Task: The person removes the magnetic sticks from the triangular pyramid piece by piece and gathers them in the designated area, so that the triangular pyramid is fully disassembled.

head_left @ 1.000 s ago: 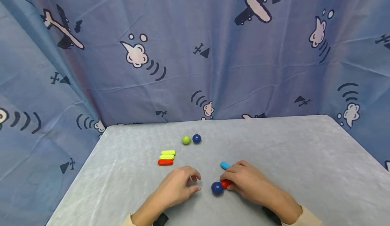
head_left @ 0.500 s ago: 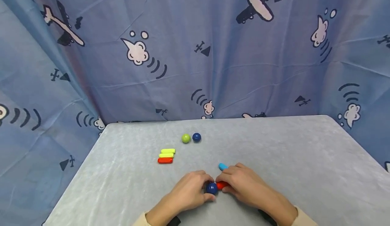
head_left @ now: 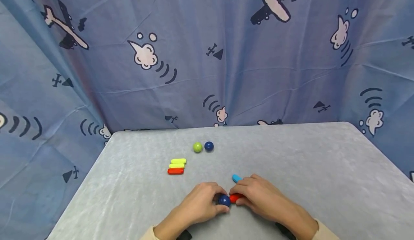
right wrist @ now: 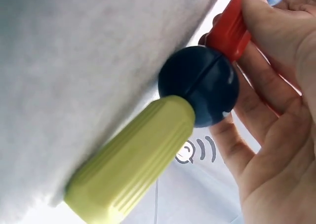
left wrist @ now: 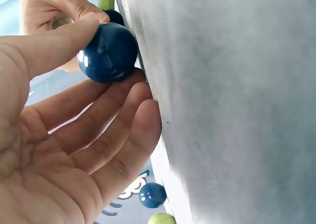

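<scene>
With the left hand (head_left: 202,202), grips the near blue ball (left wrist: 108,52) between thumb and fingertips, closed no further than the width of the ball. Holds the remaining fingers loosely bent alongside, close to the table (head_left: 300,153). With the right hand (head_left: 255,197), pinches the held red stick (right wrist: 229,30) between thumb and fingers, nearly closed. Sets the ball between both hands at the near centre of the table, meeting the left end of the stick; cannot tell whether fully joined. At the opposite end, adjoins the second blue ball (right wrist: 200,86), followed by the yellow-green stick (right wrist: 131,160). Just beyond the right hand, shows the light blue stick (head_left: 237,178), partly covered by the fingers.

Farther back, left of centre, includes the green ball (head_left: 197,147) just beside the far blue ball (head_left: 209,146). Nearer and further left, arranges two yellow sticks (head_left: 176,166) and the other red stick (head_left: 175,171) side by side in a close row. Behind the table, hangs in folds as a blue curtain (head_left: 191,100) with printed planes.
</scene>
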`<state>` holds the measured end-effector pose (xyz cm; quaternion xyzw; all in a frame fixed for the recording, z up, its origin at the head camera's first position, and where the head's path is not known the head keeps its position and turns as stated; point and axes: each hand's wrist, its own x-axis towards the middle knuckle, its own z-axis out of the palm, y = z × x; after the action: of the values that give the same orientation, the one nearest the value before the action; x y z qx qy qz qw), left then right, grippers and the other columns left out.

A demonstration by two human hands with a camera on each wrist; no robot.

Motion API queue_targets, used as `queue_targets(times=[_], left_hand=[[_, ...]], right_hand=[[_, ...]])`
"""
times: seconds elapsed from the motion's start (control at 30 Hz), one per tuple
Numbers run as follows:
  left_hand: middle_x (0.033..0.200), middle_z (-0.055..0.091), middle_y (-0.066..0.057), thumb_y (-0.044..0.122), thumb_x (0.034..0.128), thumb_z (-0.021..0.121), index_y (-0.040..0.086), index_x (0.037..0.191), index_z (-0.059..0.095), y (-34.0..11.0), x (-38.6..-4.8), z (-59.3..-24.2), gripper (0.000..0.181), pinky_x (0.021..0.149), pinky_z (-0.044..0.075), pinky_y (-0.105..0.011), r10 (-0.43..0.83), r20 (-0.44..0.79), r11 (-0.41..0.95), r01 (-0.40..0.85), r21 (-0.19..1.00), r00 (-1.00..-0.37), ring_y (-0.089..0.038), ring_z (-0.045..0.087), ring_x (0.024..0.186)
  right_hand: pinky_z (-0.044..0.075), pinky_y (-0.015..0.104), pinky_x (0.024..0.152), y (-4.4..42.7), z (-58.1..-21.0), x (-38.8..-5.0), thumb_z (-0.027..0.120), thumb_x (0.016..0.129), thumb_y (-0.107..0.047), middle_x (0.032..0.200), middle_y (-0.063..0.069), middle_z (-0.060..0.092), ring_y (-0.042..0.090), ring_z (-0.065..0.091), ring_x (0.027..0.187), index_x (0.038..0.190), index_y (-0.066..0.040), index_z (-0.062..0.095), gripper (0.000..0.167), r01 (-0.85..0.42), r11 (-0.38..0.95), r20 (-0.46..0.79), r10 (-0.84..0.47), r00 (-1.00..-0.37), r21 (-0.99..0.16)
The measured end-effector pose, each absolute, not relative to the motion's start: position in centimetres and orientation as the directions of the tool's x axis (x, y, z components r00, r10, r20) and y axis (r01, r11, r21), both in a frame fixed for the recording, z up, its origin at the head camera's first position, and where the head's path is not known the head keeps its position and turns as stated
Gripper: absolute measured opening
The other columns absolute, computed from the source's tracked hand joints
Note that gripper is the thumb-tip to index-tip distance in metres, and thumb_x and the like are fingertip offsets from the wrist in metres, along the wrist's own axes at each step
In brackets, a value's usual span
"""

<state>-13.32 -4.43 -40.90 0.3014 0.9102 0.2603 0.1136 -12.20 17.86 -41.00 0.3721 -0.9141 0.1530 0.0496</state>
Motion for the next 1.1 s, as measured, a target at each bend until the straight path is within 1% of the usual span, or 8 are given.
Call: queue_targets(times=[0.2,0.37,0.67,0.87,1.1], left_hand=[[0.081,0.062,0.015,0.036,0.0831,0.08,0.016,0.102,0.076,-4.56,-13.41,-40.82,0.028,0.065,0.044,-0.014,0.608,-0.067,0.672,0.468,0.573,-0.791,0.003,0.052,0.07],[0.083,0.063,0.015,0.036,0.0837,0.08,0.016,0.104,0.076,-4.65,-13.44,-40.61,0.029,0.066,0.045,-0.015,0.607,-0.087,0.675,0.455,0.58,-0.79,0.004,0.053,0.071],[0.084,0.066,0.013,0.033,0.0834,0.08,0.014,0.106,0.076,-4.81,-13.55,-40.51,0.03,0.067,0.046,-0.015,0.6,-0.082,0.666,0.441,0.601,-0.796,0.006,0.054,0.072],[0.083,0.066,0.013,0.03,0.0833,0.08,0.014,0.106,0.076,-4.92,-13.52,-40.5,0.028,0.068,0.046,-0.015,0.588,-0.091,0.667,0.419,0.616,-0.804,0.006,0.053,0.072],[0.084,0.068,0.012,0.028,0.083,0.08,0.014,0.106,0.076,-4.98,-13.52,-40.25,0.027,0.069,0.047,-0.017,0.567,-0.097,0.671,0.391,0.63,-0.818,0.005,0.055,0.073]], right_hand=[[0.045,0.025,0.077,17.98,-40.97,-12.24,0.071,0.09,-0.032,0.095,-0.02,0.067,-0.002,0.061,0.089,0.102,-0.026,0.072,0.013,-0.674,0.684,0.166,-0.657,-0.735,-0.278],[0.045,0.026,0.077,17.94,-40.9,-12.28,0.071,0.09,-0.031,0.095,-0.02,0.066,-0.002,0.061,0.091,0.102,-0.026,0.071,0.013,-0.676,0.68,0.155,-0.663,-0.732,-0.283],[0.046,0.026,0.079,17.94,-40.86,-12.13,0.072,0.089,-0.031,0.096,-0.019,0.067,0.002,0.065,0.097,0.102,-0.025,0.07,0.015,-0.694,0.674,0.195,-0.667,-0.719,-0.254],[0.046,0.026,0.076,17.91,-41.08,-12.02,0.072,0.088,-0.031,0.095,-0.017,0.067,0.002,0.065,0.094,0.101,-0.024,0.07,0.015,-0.716,0.654,0.244,-0.674,-0.698,-0.243],[0.046,0.026,0.078,17.8,-41.02,-11.94,0.072,0.09,-0.031,0.096,-0.018,0.067,0.0,0.063,0.093,0.103,-0.024,0.07,0.015,-0.684,0.675,0.204,-0.654,-0.728,-0.277]])
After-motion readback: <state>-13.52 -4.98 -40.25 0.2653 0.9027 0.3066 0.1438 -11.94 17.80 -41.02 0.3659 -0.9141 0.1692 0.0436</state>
